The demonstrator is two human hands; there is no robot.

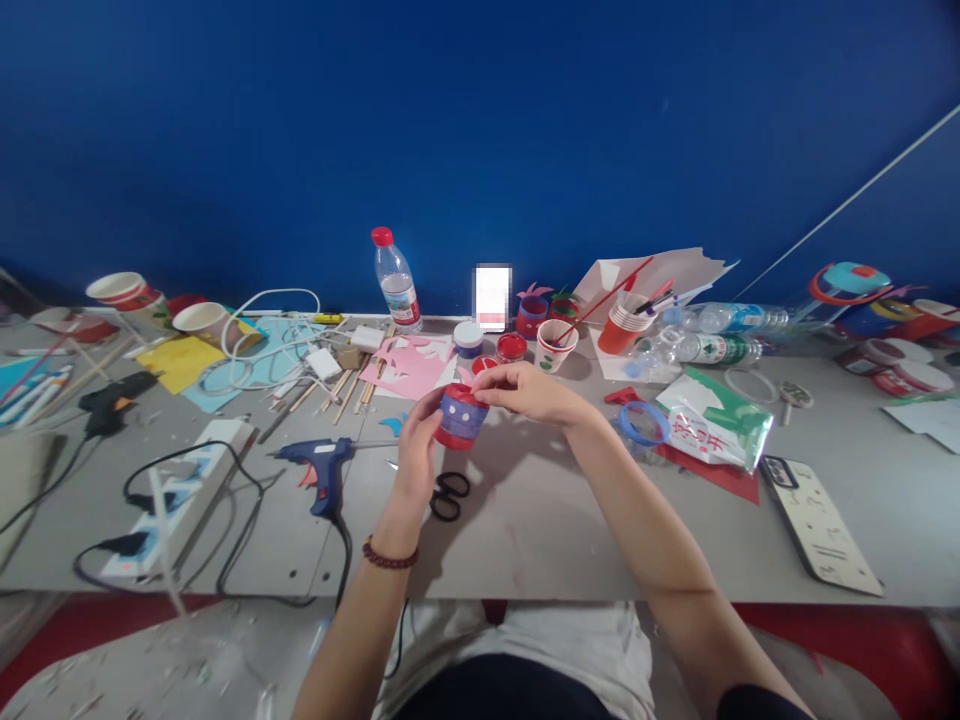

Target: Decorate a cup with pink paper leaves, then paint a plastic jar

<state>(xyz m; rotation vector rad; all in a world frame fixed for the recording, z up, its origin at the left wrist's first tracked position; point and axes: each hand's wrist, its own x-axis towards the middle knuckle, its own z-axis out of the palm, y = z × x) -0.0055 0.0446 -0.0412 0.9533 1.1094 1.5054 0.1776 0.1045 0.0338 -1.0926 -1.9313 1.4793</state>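
Observation:
My left hand (420,440) is wrapped round the side of a small red and blue cup (460,420) with two white dots on its front. The cup is held up over the table, a little tilted. My right hand (517,390) comes from the right, its thumb and forefinger pinched at the cup's top edge, beside a small pink piece (465,377) that sticks up there. Whether the fingertips grip this piece or the rim is too small to tell. Black-handled scissors (450,496) lie on the table just below the cup.
A blue glue gun (324,470) with its cord and a white power strip (184,500) lie left. Behind stand a bottle (397,285), paint jars (511,348) and a paper cup (555,347). Rightward are a blue tape ring (643,425), plastic packet (709,425) and phone (821,525).

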